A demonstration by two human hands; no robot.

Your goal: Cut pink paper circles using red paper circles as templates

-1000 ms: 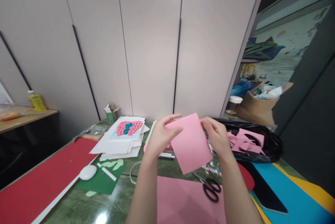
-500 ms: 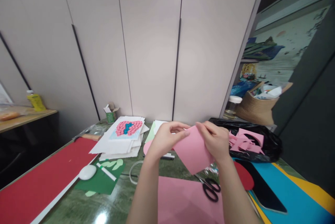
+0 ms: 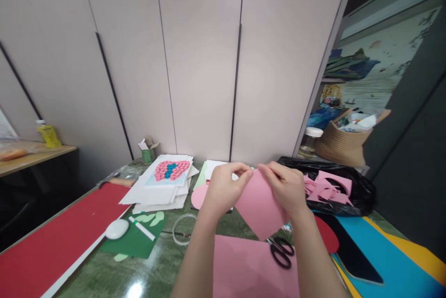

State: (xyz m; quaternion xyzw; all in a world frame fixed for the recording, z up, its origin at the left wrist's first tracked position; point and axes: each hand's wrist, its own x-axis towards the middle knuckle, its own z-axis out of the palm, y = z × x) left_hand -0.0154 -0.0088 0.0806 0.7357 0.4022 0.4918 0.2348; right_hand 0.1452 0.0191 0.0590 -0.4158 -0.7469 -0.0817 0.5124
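A piece of pink paper (image 3: 263, 205) is held up in front of me, one corner hanging down toward the table. My left hand (image 3: 228, 186) pinches its upper left edge between thumb and fingers. On the upper right edge, my right hand (image 3: 285, 186) has its fingers closed, and the two hands nearly meet at the top. Below lies a larger pink sheet (image 3: 244, 265), flat on the green table. Black-handled scissors (image 3: 281, 251) rest on that sheet's upper right part, their blades partly hidden by the held paper.
Left are a red sheet (image 3: 76, 228), a white computer mouse (image 3: 117, 229), a marker (image 3: 141, 228) on green paper (image 3: 139, 247), and a tape ring (image 3: 176, 230). Papers (image 3: 149, 193) with a pink-and-blue picture lie behind. Right are a black bag (image 3: 362, 196) with pink scraps, and a phone (image 3: 351, 251).
My left hand has shifted slightly right, closer to my right hand. The held pink paper has moved a little right and down, its lower corner now near the scissors.
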